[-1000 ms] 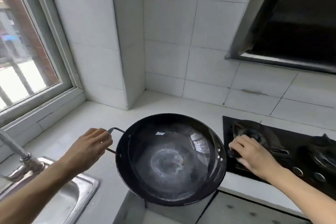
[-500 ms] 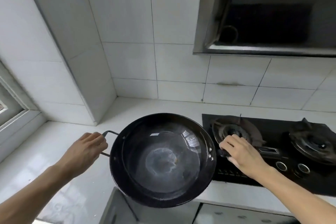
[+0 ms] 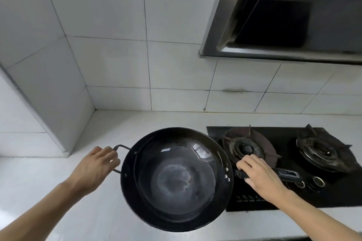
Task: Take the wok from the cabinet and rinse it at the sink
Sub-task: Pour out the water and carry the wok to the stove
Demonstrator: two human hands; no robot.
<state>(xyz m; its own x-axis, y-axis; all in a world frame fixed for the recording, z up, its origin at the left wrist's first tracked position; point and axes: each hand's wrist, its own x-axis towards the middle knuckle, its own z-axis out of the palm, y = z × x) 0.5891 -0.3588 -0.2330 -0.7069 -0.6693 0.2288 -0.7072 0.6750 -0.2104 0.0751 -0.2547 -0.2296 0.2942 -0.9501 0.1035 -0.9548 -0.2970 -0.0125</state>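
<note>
A black wok (image 3: 176, 179) with a pale worn patch in its bottom is held level above the white counter, just left of the stove. My left hand (image 3: 96, 166) grips the small wire loop handle on its left rim. My right hand (image 3: 258, 175) is closed around the long black handle, which sticks out to the right over the stove. The wok holds nothing. The sink is out of view.
A black two-burner gas stove (image 3: 274, 197) lies on the white counter (image 3: 58, 191), its left burner (image 3: 245, 147) right beside the wok. A range hood (image 3: 284, 25) hangs above it. A tiled pillar (image 3: 49, 94) juts out at the left.
The view has swung right and up: window, faucet and sink have left the frame, the stove now shows fully. The wok, still in both hands, sits closer to the stove.
</note>
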